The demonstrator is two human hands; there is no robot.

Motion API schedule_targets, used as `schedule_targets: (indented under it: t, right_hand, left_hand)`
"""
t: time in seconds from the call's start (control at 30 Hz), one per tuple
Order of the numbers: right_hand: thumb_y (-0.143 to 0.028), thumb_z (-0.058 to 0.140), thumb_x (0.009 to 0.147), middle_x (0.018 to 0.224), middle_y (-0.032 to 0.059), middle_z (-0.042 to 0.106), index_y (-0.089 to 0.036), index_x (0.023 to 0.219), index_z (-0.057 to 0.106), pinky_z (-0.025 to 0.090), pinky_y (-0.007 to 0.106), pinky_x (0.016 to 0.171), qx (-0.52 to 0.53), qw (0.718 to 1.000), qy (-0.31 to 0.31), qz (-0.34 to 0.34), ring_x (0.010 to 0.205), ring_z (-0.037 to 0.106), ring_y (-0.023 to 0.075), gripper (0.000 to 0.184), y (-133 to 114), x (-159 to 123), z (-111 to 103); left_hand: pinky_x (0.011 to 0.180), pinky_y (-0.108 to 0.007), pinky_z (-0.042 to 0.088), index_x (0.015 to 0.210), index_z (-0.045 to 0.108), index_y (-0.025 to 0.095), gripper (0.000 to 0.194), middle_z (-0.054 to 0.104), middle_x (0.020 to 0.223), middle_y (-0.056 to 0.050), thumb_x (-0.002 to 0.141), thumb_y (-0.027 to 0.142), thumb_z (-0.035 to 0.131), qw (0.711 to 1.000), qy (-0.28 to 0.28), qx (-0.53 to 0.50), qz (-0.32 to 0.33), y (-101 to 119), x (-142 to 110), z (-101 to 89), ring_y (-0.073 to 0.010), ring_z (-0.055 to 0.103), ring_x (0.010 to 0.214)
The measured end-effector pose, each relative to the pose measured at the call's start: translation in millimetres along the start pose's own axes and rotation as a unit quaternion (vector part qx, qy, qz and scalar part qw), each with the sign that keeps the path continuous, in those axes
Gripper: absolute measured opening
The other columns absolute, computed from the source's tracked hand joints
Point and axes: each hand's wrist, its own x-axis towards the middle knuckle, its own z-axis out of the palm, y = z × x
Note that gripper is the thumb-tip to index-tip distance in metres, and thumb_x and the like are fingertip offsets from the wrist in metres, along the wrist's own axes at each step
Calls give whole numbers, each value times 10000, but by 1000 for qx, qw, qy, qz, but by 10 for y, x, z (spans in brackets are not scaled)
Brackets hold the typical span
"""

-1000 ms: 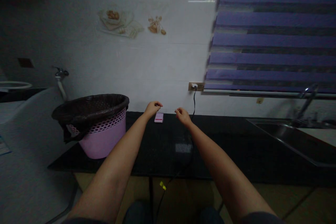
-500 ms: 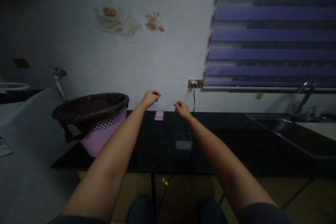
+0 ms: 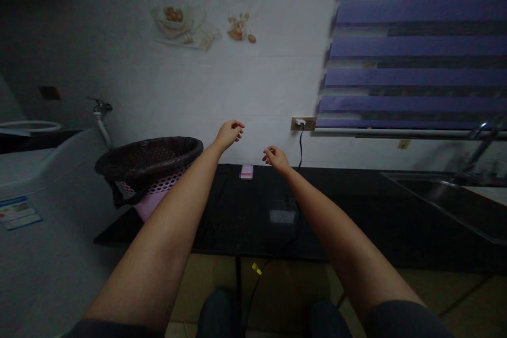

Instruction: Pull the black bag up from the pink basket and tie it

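The pale wall [image 3: 277,84] is the biggest thing, and a purple striped blind [image 3: 400,55] hangs at its right side. The long black bench [image 3: 245,222] runs along the bottom of the wall. A big pale tub [image 3: 59,216] stands at the far left. A shiny sink [image 3: 455,206] is set in the bench on the right.

A pink basket [image 3: 152,203] sits on the left end of the bench, with a dark bag [image 3: 150,156] over its rim. The left hand [image 3: 227,134] is up in front of the wall, and its fingers are bent in, with a narrow gap. The right hand [image 3: 278,159] is a bit lower, with its fingers curled and narrow too. I cannot tell if either hand pinches something very thin.

A white plug [image 3: 300,122] is in the wall socket [image 3: 310,123], and its black cord [image 3: 300,148] hangs down. The little pink and white card [image 3: 246,171] lies flat at the back of the bench, near the wall, between the hands from side to side. A tiny yellow tag [image 3: 256,269] is on a dark cord below the bench's front edge.
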Motion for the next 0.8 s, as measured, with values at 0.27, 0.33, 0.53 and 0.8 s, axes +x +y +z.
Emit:
schedule_targets:
  t: [0.27, 0.33, 0.53, 0.8]
  right_hand:
    - [-280, 490, 886, 655, 18, 597, -120, 837, 508, 381, 146, 514, 25, 999, -20, -2, 486, 513, 54, 169, -142, 8, 141]
    - [-270, 483, 891, 667, 21, 601, -120, 834, 504, 387, 152, 519, 27, 999, -25, -2, 480, 517, 55, 162, -185, 5, 177]
    - [-252, 472, 907, 671, 19, 600, -118, 844, 497, 383, 142, 516, 34, 999, -37, -4, 476, 511, 46, 150, -293, 15, 271]
    - [-235, 463, 905, 651, 15, 584, -120, 840, 490, 378, 151, 502, 50, 998, -46, -6, 467, 491, 52, 134, -436, 30, 442]
  left_hand:
    - [578, -164, 424, 836, 574, 105, 163, 574, 778, -44, 812, 25, 434, 1000, 13, 17, 15, 124, 25, -209, -77, 523, 579]
    - [586, -176, 430, 828, 578, 104, 166, 573, 772, -45, 811, 23, 434, 999, 20, 20, 18, 146, 26, -272, -82, 525, 580]
    - [579, -173, 431, 815, 583, 98, 172, 577, 772, -52, 813, 11, 435, 998, 40, 29, 30, 194, 43, -435, -84, 527, 588]
    - [586, -167, 422, 819, 585, 97, 170, 580, 768, -53, 818, 17, 436, 997, 59, 40, 32, 253, 38, -663, -84, 526, 595]
